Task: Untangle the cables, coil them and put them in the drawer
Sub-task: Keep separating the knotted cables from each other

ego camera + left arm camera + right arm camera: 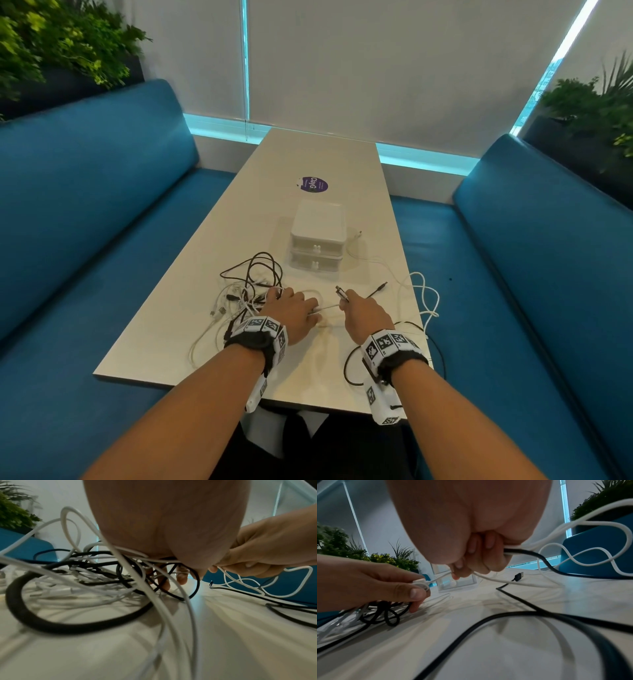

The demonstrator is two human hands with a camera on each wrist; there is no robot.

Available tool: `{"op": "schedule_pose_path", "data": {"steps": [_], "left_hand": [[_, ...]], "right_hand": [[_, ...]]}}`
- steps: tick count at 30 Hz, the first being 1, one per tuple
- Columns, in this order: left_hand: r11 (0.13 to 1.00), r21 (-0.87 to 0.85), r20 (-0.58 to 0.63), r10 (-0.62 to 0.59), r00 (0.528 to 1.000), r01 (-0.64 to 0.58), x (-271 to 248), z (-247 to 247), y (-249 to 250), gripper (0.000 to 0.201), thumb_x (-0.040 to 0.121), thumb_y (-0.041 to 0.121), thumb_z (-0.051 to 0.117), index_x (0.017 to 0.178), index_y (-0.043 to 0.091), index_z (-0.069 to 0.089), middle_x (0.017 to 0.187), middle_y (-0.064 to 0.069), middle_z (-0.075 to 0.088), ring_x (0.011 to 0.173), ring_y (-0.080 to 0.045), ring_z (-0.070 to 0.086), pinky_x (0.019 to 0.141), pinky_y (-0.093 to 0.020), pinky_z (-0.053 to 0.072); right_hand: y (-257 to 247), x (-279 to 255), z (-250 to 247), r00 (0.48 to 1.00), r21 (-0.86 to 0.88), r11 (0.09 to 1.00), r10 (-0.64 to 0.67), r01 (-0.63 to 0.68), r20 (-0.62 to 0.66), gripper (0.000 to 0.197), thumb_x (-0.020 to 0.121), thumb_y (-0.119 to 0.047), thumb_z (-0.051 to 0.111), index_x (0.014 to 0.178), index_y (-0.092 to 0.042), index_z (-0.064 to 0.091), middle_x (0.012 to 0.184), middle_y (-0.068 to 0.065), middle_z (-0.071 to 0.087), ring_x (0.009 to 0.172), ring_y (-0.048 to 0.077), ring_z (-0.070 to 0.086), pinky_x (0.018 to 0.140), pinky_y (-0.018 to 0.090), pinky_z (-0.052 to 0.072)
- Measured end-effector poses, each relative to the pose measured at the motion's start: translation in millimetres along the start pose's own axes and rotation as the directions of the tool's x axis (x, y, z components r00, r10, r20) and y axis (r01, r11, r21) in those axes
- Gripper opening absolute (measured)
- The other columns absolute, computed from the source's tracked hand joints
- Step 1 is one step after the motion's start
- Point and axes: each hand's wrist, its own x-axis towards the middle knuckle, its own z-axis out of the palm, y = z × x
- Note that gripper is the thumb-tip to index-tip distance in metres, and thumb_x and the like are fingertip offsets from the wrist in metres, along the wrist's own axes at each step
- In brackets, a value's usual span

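Observation:
A tangle of black and white cables point(250, 291) lies on the table left of centre, seen close in the left wrist view as a cable heap point(82, 577). My left hand point(294, 308) rests over its right edge and pinches a white cable end point(421, 583) between thumb and forefinger. My right hand point(363, 311) grips a white cable point(496, 580) and a black cable point(530, 553) in a closed fist, with a plug point(341, 293) sticking up above it. A white two-drawer box point(317, 240) stands behind the hands, both drawers closed.
A loose white cable point(424, 298) loops to the table's right edge. A black cable point(352, 370) curls at the front edge, its USB plug point(519, 576) lying flat. Blue benches point(85, 212) flank the cream table point(325, 161). A purple sticker point(311, 185) sits beyond the box.

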Motion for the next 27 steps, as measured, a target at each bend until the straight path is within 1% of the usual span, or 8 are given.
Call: {"op": "schedule_pose_path", "data": {"steps": [5, 8, 11, 13, 16, 20, 24, 27], "left_hand": [[0.998, -0.045, 0.024, -0.044, 0.999, 0.045, -0.2, 0.1, 0.3, 0.040, 0.097, 0.055, 0.032, 0.116, 0.028, 0.055, 0.123, -0.001, 0.058, 0.118, -0.025, 0.045, 0.099, -0.049, 0.026], [0.988, -0.064, 0.086, -0.132, 0.987, 0.138, 0.1, -0.8, -6.2, 0.050, 0.094, 0.064, 0.034, 0.108, 0.024, 0.060, 0.118, -0.001, 0.057, 0.118, -0.025, 0.044, 0.102, -0.050, 0.026], [0.973, -0.079, 0.103, -0.209, 0.973, 0.217, 1.5, -2.6, -12.6, 0.054, 0.091, 0.067, 0.036, 0.108, 0.022, 0.059, 0.115, -0.002, 0.058, 0.118, -0.026, 0.045, 0.102, -0.050, 0.028], [0.973, -0.106, 0.085, -0.197, 0.977, 0.205, 3.1, -5.4, -9.9, 0.050, 0.091, 0.067, 0.039, 0.103, 0.023, 0.059, 0.111, -0.001, 0.059, 0.114, -0.026, 0.048, 0.100, -0.048, 0.030], [0.980, -0.112, 0.067, -0.158, 0.985, 0.164, 1.0, -7.5, -4.1, 0.045, 0.091, 0.064, 0.039, 0.097, 0.024, 0.060, 0.108, 0.000, 0.059, 0.111, -0.025, 0.048, 0.100, -0.048, 0.029], [0.985, -0.117, 0.026, -0.122, 0.992, 0.124, -4.0, -3.2, -6.0, 0.039, 0.092, 0.059, 0.041, 0.094, 0.025, 0.058, 0.108, 0.001, 0.058, 0.109, -0.024, 0.048, 0.100, -0.048, 0.028], [0.984, -0.175, -0.011, -0.045, 0.999, 0.043, -7.0, -4.0, -7.0, 0.026, 0.090, 0.053, 0.049, 0.090, 0.028, 0.052, 0.103, 0.005, 0.057, 0.107, -0.021, 0.048, 0.101, -0.046, 0.027], [0.977, -0.211, -0.035, 0.021, 0.999, -0.028, -10.5, -5.6, -9.3, 0.021, 0.088, 0.048, 0.054, 0.088, 0.027, 0.053, 0.094, 0.007, 0.055, 0.097, -0.018, 0.048, 0.102, -0.043, 0.027]], "right_hand": [[-3.2, 3.1, -1.4, 1.000, 0.027, 0.999, 0.024, -0.024, 0.008, 0.018, 0.101, -0.025, 0.036, 0.111, -0.019, 0.049, 0.098, 0.010, 0.062, 0.079, 0.030, 0.056, 0.069, 0.037, 0.047], [6.4, 6.3, -10.0, 0.993, 0.121, 0.987, 0.110, -0.104, -0.044, 0.021, 0.098, -0.015, 0.037, 0.114, -0.017, 0.050, 0.103, 0.012, 0.063, 0.090, 0.034, 0.062, 0.071, 0.036, 0.046], [25.5, 6.6, -21.4, 0.985, 0.074, 0.987, 0.152, -0.146, -0.079, 0.021, 0.101, -0.022, 0.036, 0.115, -0.014, 0.050, 0.102, 0.013, 0.063, 0.089, 0.034, 0.063, 0.071, 0.037, 0.048], [31.9, 4.2, -25.0, 0.993, -0.072, 0.991, 0.115, -0.117, -0.030, 0.022, 0.101, -0.024, 0.036, 0.111, -0.014, 0.053, 0.102, 0.011, 0.064, 0.088, 0.031, 0.064, 0.076, 0.040, 0.053], [32.9, 0.3, -22.6, 0.988, -0.240, 0.963, 0.141, -0.121, 0.068, 0.024, 0.098, -0.017, 0.041, 0.110, -0.013, 0.061, 0.108, 0.007, 0.065, 0.097, 0.027, 0.065, 0.076, 0.034, 0.049], [25.2, -1.9, -12.3, 0.988, -0.212, 0.970, 0.139, -0.122, 0.063, 0.025, 0.097, -0.021, 0.042, 0.118, -0.015, 0.055, 0.112, 0.008, 0.063, 0.099, 0.027, 0.063, 0.072, 0.034, 0.045], [9.6, -3.9, 2.0, 0.986, -0.136, 0.988, -0.052, 0.074, 0.158, 0.031, 0.099, -0.028, 0.045, 0.129, -0.024, 0.050, 0.118, 0.011, 0.062, 0.104, 0.031, 0.061, 0.083, 0.039, 0.051], [10.4, -1.2, -0.7, 0.980, -0.197, 0.979, -0.021, 0.061, 0.197, 0.031, 0.096, -0.024, 0.047, 0.127, -0.020, 0.053, 0.121, 0.010, 0.061, 0.107, 0.030, 0.061, 0.087, 0.040, 0.051]]}}
